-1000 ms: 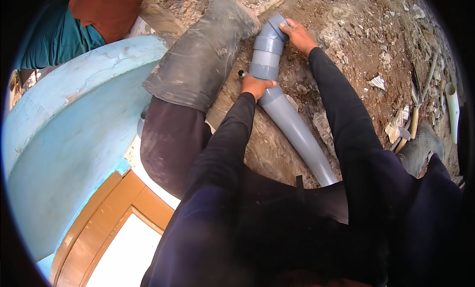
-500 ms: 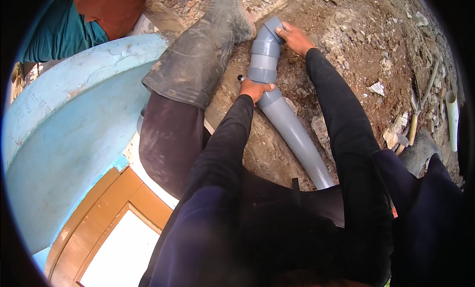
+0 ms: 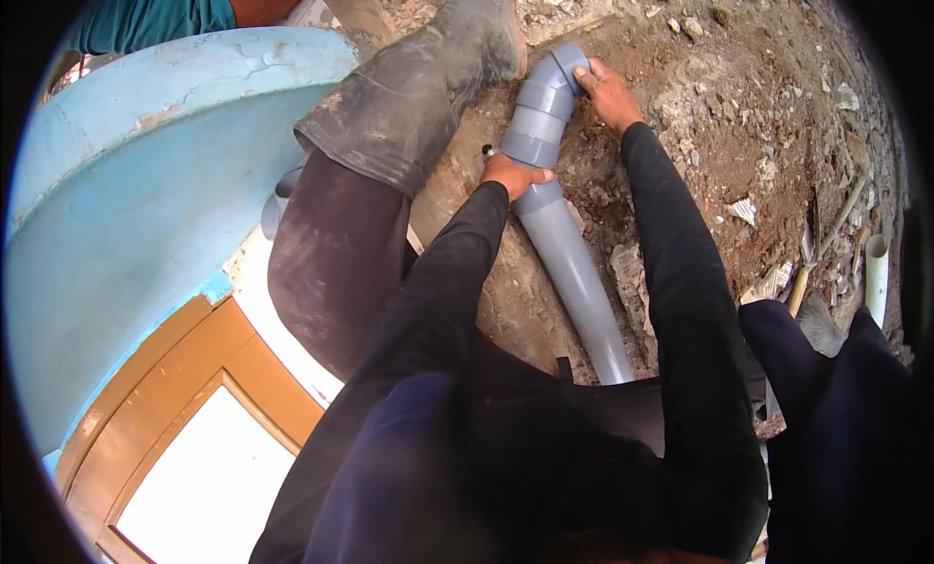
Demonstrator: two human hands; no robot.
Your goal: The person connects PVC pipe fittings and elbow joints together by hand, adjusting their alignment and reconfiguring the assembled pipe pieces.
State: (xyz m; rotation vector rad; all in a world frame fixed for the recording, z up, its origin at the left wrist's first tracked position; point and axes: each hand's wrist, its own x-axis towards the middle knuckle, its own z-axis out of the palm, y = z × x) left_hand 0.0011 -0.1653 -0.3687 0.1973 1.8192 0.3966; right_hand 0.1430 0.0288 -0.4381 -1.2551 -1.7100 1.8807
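A long grey plastic pipe (image 3: 574, 277) runs from under my body up to a joint near the middle of the view. At its far end sits a grey elbow fitting (image 3: 552, 89), bent toward the upper right. My left hand (image 3: 516, 175) is wrapped round the pipe's coupling, thumb across the top. My right hand (image 3: 608, 95) grips the open-end side of the elbow, with the thumb on its rim and the other fingers partly hidden. A small dark and shiny round object (image 3: 487, 151) shows just beside my left hand.
A muddy rubber boot (image 3: 409, 107) on my leg lies left of the pipe. Farther left stands a light blue curved wall (image 3: 165, 155) above a brown wooden frame (image 3: 195, 389). Rubble and soil (image 3: 720, 145) cover the right side, with a white pipe (image 3: 877, 272). Another person's teal clothing (image 3: 156, 17) is at upper left.
The view has shifted, and the pipe now appears more upright, its elbow slightly farther right. Both hands keep their holds on the coupling and elbow.
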